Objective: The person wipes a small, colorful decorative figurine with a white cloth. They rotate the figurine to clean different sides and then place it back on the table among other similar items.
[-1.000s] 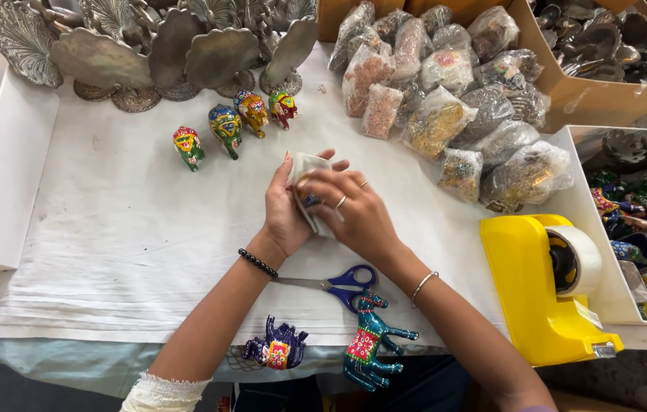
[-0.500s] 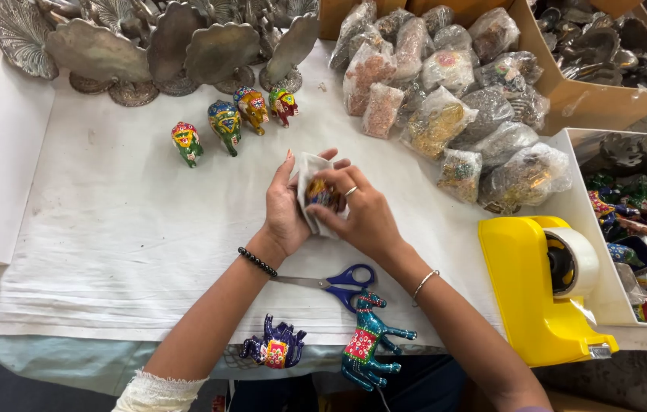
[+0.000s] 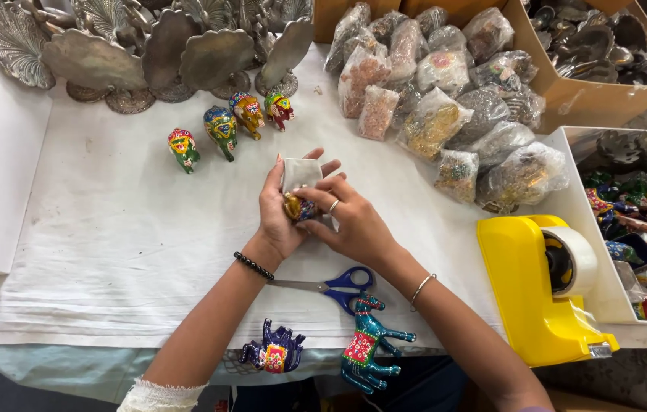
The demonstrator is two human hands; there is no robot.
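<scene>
Glossy painted figurines (image 3: 222, 130), matt white cloth (image 3: 109, 236), shiny yellow plastic tape dispenser (image 3: 533, 297), dull metal fan stands (image 3: 94, 61), clear plastic bags (image 3: 445, 84).

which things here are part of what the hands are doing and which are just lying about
In hand:
left hand
right hand
small painted figurine
white wrapping sheet

Lying about:
blue-handled scissors
yellow tape dispenser
four painted elephant figurines
teal painted horse
clear plastic bags of trinkets

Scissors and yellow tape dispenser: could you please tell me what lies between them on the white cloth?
Head view: only the right forearm with its bangle crosses between scissors and tape dispenser; otherwise bare white cloth.
</scene>
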